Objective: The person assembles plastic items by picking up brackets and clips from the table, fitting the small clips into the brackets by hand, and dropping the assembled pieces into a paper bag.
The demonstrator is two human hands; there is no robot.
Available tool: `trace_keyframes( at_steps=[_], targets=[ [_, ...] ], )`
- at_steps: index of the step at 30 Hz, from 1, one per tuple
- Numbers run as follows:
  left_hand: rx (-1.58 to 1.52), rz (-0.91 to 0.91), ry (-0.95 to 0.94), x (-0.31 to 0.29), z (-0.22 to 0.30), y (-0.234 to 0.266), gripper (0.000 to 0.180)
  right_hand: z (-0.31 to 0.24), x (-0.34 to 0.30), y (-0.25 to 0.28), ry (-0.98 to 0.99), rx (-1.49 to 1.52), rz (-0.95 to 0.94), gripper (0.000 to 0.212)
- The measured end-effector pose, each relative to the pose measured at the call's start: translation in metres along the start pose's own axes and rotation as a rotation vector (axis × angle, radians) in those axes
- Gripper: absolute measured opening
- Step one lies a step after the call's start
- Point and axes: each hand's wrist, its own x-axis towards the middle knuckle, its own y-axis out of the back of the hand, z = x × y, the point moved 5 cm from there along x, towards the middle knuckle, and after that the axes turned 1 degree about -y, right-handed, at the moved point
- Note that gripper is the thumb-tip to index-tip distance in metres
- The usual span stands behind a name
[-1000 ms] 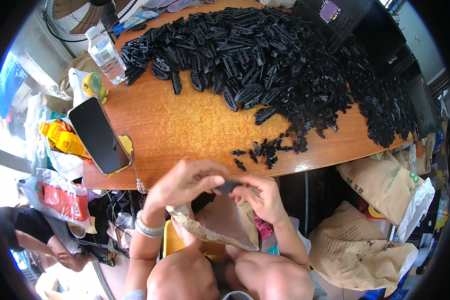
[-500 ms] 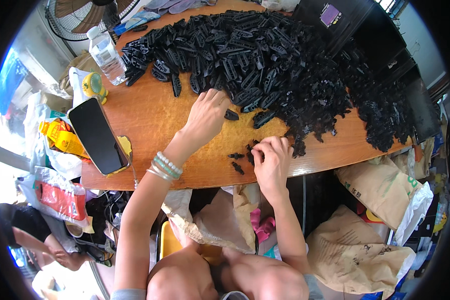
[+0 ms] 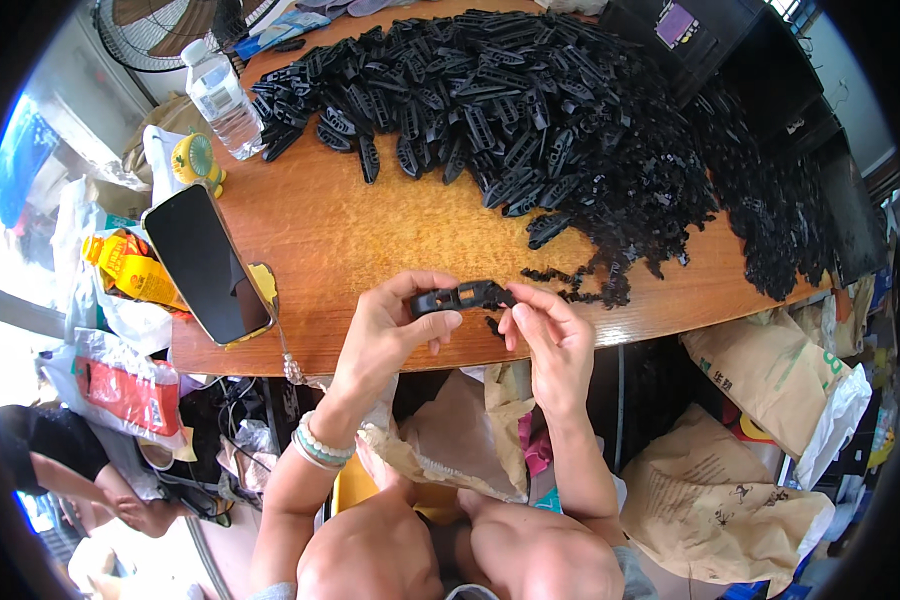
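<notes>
A long black plastic part (image 3: 458, 297) with openings along its top is held level above the table's near edge. Its left end is gripped between the thumb and fingers of my left hand (image 3: 382, 330), which wears pale bead bracelets on the wrist. At the part's right end, my right hand (image 3: 552, 345) is closed in a pinch on a small black plastic piece (image 3: 505, 296), partly hidden by the fingertips. Beyond the hands lies a big heap of similar long black parts (image 3: 470, 100). A mass of small black pieces (image 3: 660, 215) spreads to its right.
On the wooden table (image 3: 300, 240), a phone (image 3: 208, 265) leans at the left near a small yellow-green fan (image 3: 198, 160) and a water bottle (image 3: 222, 100). Black bins (image 3: 760, 80) stand at the back right. Paper sacks (image 3: 720, 500) lie below right. Another person's hand (image 3: 140, 505) shows at lower left.
My left hand has come back from the heap toward me with a long black part. My right hand has lifted from the small pieces, and both hands now meet at the part.
</notes>
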Motion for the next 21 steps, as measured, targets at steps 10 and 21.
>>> trace_keyframes(
  at_steps=[10,21],
  targets=[
    [-0.013,-0.107,-0.021,-0.014,-0.001,-0.012,0.024,-0.014,-0.009,-0.021,0.278,-0.367,-0.002,0.006],
    [0.012,-0.036,0.005,-0.016,-0.003,-0.016,0.021,-0.025,-0.021,-0.023,0.602,-0.758,0.084,0.016]
  ],
)
